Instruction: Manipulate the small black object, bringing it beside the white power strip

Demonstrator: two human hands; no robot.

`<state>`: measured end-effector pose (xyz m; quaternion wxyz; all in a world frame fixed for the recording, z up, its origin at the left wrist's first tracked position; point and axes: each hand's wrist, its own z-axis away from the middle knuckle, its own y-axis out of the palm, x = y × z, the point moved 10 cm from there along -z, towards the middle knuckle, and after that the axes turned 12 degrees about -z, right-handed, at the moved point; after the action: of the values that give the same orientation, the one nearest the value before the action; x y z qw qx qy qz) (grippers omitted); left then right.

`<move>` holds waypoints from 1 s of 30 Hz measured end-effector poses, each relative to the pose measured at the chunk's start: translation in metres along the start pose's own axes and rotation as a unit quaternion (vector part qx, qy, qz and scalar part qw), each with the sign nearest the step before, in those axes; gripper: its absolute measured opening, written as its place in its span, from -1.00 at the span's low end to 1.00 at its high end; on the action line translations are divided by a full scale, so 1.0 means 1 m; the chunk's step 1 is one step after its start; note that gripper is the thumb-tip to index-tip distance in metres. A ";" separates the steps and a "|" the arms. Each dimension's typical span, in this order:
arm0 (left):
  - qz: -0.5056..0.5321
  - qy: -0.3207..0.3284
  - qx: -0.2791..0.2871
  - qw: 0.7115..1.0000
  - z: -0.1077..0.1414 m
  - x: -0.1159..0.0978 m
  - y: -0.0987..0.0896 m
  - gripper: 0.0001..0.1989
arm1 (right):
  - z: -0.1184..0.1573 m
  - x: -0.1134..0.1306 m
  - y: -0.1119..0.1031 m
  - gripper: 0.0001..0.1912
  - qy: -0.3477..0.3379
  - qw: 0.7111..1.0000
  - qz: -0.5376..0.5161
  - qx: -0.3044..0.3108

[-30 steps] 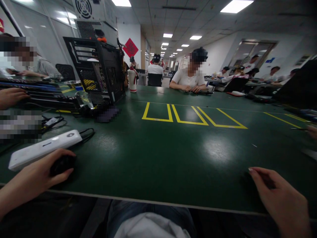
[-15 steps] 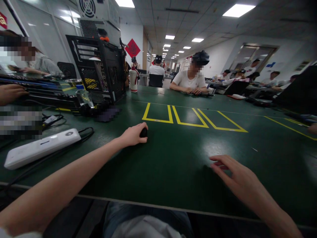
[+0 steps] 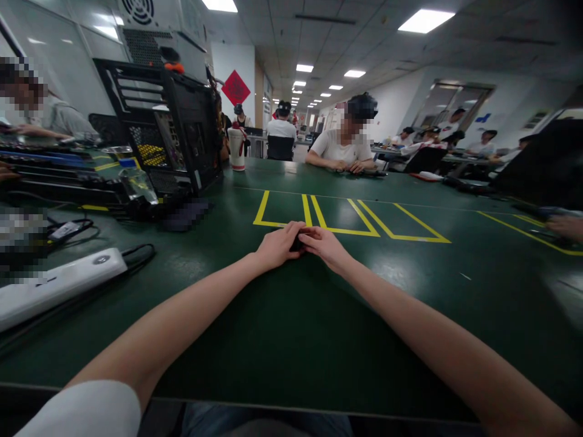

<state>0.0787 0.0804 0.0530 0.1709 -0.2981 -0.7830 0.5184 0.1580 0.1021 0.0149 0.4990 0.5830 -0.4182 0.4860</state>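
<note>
Both hands meet over the green table, just in front of the yellow-taped outlines. My left hand (image 3: 276, 247) is closed around a small black rounded object (image 3: 296, 244), which is mostly covered by fingers, so its kind does not show. From the other side my right hand (image 3: 328, 247) reaches in, its curled fingertips against the object and close to the left fingers. The green tabletop (image 3: 273, 328) lies below both forearms.
On the left are a white power strip (image 3: 86, 282) with black cables, a black open computer case (image 3: 191, 121) and a dark flat item (image 3: 186, 215). Yellow tape outlines (image 3: 355, 231) mark the table. A white cup (image 3: 237, 149) stands behind; a person (image 3: 341, 149) sits opposite.
My left hand has carried the black object to the right. My right hand, apart and half open before, has moved left and forward to meet it. The camera view has shifted slightly.
</note>
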 end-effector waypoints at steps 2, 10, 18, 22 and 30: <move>0.036 0.022 -0.010 0.999 0.005 -0.002 -0.004 -0.28 | 0.006 0.006 0.001 -0.67 -0.040 0.999 0.017 0.010; 0.088 0.056 -0.036 0.994 0.013 -0.001 -0.007 -0.39 | 0.016 0.013 0.009 -0.71 -0.135 0.989 0.029 0.047; 0.071 0.030 -0.027 0.997 0.011 0.002 -0.001 -0.42 | 0.020 0.015 0.012 -0.73 -0.130 0.990 0.015 0.057; 0.072 0.032 -0.035 0.996 0.011 0.001 -0.002 -0.42 | 0.017 0.009 0.008 -0.76 -0.103 0.994 0.008 0.023; 0.067 0.027 -0.037 0.997 0.012 0.001 -0.002 -0.39 | 0.014 0.005 0.010 -0.68 -0.083 0.994 0.039 0.052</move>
<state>0.0704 0.0725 0.0497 0.1461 -0.3699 -0.7752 0.4908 0.1509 0.0871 0.0213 0.4125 0.6297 -0.4545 0.4761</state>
